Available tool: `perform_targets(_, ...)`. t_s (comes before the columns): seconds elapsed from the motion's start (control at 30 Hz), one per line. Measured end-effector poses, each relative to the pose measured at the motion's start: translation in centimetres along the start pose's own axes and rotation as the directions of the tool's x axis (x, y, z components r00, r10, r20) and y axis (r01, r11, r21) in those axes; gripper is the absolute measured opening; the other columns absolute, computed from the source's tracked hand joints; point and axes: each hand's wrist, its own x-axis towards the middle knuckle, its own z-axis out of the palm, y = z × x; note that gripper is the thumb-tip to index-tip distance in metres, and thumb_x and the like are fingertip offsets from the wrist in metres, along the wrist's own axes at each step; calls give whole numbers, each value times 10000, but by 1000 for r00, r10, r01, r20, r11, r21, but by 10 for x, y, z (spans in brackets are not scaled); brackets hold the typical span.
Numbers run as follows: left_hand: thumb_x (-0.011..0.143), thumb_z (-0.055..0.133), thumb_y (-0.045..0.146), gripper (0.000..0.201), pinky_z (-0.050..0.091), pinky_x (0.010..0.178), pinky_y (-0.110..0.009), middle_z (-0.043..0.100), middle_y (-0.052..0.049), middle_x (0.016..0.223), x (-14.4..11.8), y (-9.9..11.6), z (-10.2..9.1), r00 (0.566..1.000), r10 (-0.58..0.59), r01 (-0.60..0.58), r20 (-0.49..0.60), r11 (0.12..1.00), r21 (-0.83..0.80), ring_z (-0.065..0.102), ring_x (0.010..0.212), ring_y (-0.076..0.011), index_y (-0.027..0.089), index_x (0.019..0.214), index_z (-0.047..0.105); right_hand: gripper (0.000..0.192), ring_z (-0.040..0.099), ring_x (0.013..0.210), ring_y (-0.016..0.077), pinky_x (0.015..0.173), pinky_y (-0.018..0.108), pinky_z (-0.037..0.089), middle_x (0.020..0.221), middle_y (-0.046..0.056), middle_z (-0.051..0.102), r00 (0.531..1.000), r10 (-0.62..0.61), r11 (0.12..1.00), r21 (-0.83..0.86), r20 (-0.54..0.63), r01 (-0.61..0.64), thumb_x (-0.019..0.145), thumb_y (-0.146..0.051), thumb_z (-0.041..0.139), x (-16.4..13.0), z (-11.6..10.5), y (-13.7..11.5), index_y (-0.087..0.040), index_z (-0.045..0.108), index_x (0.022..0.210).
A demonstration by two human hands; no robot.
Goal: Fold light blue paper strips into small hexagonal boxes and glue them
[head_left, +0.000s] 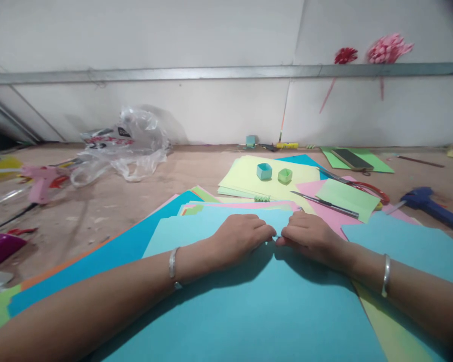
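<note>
Pale wall [211, 35] behind, brown table [196, 168] below; over a blue sheet [249, 311], a thin strip [277, 236] bridges the narrow gap between left hand [243, 236] and right hand [311, 236], long axis side to side, neither nearer. Curled fingers pinch it from both sides; its ends are hidden, and I can't make out its material.

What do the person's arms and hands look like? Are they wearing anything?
Yes! The left hand has a shiny silver bangle by its wrist. The right hand has a thin, round silver bracelet. No gloves or sleeves show.
</note>
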Motion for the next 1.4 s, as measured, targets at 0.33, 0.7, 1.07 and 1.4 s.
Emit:
perform_targets(0.33,846,547,175,198,368,477,-197,641,23,551,10,3,-13,868,-486,443,106,659,-607,494,478,-88,151,691,667,141,528,569,115,549,242,438,652,-7,632,821,564,712,452,87,-537,861,-235,579,10,-14,-2,-183,625,739)
perform_targets(0.7,863,547,162,181,391,519,-214,681,0,624,9,12,-10,909,-406,384,96,723,-575,538,535,-100,149,816,722,89,520,551,103,536,238,437,667,1,666,837,543,738,434,73,-517,804,-188,596,12,-16,-12,-171,664,749)
perform_targets(1.07,840,597,177,135,350,566,-232,542,12,623,11,21,-17,906,-408,414,114,793,-447,476,585,-107,137,778,709,118,481,502,93,505,217,397,579,-18,610,867,498,834,278,-7,-477,778,-144,560,16,-19,-21,-173,618,680)
perform_targets(1.4,845,574,186,144,351,576,-232,554,2,640,9,20,-14,911,-400,400,104,789,-466,477,602,-114,138,802,703,123,490,512,97,528,228,390,583,-16,602,872,489,849,217,24,-482,804,-164,565,15,-17,-24,-172,630,700)
